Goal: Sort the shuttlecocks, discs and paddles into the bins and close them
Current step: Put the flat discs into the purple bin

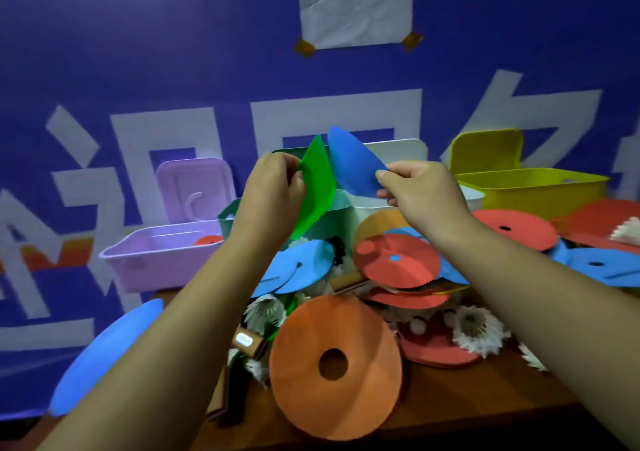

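Discs, two: green disc (317, 187) pinched by left hand (273, 187); blue disc (356, 163) pinched by right hand (419, 191); both tilted, side by side, frame centre, above open teal bin (227, 220).

- Large white characters (166, 132) on blue wall banner (138, 52): cut off, partly hidden, not legible.
- Faint handwriting on taped paper sheet (355, 3): too blurred to read.

The wooden table (502, 390) carries an orange disc (298, 346), shuttlecocks (479, 333), a purple bin (156, 263) and a yellow bin (536, 191).
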{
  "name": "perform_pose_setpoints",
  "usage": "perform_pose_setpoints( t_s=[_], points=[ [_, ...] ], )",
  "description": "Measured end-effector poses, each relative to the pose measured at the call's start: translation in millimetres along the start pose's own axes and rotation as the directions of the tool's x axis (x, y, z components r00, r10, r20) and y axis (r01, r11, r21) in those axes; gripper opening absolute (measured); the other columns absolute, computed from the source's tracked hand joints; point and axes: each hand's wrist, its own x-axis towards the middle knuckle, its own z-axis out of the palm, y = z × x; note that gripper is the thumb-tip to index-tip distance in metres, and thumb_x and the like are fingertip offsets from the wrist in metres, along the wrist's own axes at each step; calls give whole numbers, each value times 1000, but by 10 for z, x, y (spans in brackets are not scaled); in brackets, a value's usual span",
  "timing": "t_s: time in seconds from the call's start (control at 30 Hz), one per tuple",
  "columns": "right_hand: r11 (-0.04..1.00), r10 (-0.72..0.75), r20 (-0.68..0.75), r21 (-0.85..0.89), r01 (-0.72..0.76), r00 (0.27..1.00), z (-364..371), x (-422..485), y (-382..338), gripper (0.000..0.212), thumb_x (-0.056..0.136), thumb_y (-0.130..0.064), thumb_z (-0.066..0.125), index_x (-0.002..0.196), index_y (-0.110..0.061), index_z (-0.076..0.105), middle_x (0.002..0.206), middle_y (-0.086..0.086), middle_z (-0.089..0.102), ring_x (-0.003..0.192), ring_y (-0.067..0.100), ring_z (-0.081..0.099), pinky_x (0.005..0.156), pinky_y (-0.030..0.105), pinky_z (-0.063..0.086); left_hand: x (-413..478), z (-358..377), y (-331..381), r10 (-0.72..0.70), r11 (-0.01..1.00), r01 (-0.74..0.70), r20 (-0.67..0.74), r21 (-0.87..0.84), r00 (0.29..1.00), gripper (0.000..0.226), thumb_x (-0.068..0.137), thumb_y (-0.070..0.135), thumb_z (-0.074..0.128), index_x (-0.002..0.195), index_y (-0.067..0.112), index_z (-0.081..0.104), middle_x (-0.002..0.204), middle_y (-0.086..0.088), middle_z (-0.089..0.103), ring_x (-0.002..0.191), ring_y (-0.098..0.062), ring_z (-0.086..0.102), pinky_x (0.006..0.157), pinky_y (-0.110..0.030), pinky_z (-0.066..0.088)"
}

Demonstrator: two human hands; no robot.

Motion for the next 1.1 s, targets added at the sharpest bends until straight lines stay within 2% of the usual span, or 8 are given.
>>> perform_pose_setpoints(
  t_s=[0.1, 0.23, 0.37, 0.6, 0.73, 0.87, 1.0, 1.1],
  points=[
    [995, 14, -69, -96, -21, 997, -364, 176, 180, 18, 94, -34, 67, 81, -30, 79, 71, -8, 77, 78, 11, 76, 88, 49, 61, 164, 398, 212, 103, 995, -101, 54, -24, 993, 13, 97, 7, 56, 106, 7, 65, 105, -6, 57, 93, -15, 47, 81, -22, 30],
    [982, 11, -123, -183, -33, 992, -729, 394, 424, 17, 90, -33, 64, 85, -31, 80, 74, -5, 76, 83, 23, 74, 82, 51, 61, 363, 932, 390, 173, 984, -176, 96, 32, 980, 12, 97, 15, 57, 108, 15, 62, 109, -4, 58, 101, -26, 56, 80, -46, 49],
    [968, 15, -188, -243, -61, 982, -998, 576, 627, 19, 95, -23, 65, 91, -22, 83, 80, -2, 77, 88, 25, 73, 80, 43, 58, 469, 1429, 453, 191, 972, -208, 147, 108, 970, 13, 94, 17, 60, 106, 19, 65, 109, -1, 60, 102, -26, 56, 72, -46, 53],
    [953, 37, -208, -287, -97, 977, -1146, 763, 1007, 20, 96, -21, 64, 97, -22, 84, 85, -8, 77, 83, 18, 67, 71, 31, 49, 457, 2001, 243, -8, 985, -81, 508, 154, 862, 15, 95, 29, 69, 105, 27, 81, 111, 0, 74, 106, -27, 66, 90, -44, 57],
    [943, 21, -170, -324, -76, 985, -1076, 843, 1129, 22, 100, -19, 62, 104, -20, 84, 91, -2, 77, 87, 21, 68, 71, 31, 49, 433, 2069, 198, -46, 997, 3, 529, 82, 847, 22, 97, 20, 61, 103, 22, 82, 107, 2, 79, 102, -21, 69, 88, -35, 56],
    [932, 13, -143, -356, -64, 990, -919, 1018, 1208, 22, 101, -18, 62, 105, -16, 84, 100, 8, 78, 98, 28, 69, 79, 37, 52, 455, 2045, 160, -55, 998, 40, 540, 41, 840, 26, 101, 18, 56, 106, 19, 81, 110, 4, 78, 103, -17, 67, 81, -26, 45],
    [852, 9, 77, -522, 33, 997, -749, 1153, 1236, 41, 104, -17, 56, 141, -29, 68, 147, 6, 61, 132, 25, 57, 95, 25, 41, 424, 1948, 145, -60, 998, 54, 528, 26, 847, 27, 102, 21, 54, 111, 20, 80, 114, 6, 77, 107, -16, 66, 80, -23, 40],
    [824, 59, 150, -566, 36, 987, -634, 1156, 1261, 45, 103, -15, 54, 140, -35, 68, 154, 2, 56, 139, 23, 53, 111, 30, 41, 362, 1832, 140, -26, 999, 11, 511, 32, 859, 22, 100, 25, 61, 115, 23, 77, 119, 6, 70, 110, -15, 64, 83, -24, 38]
  ],
)
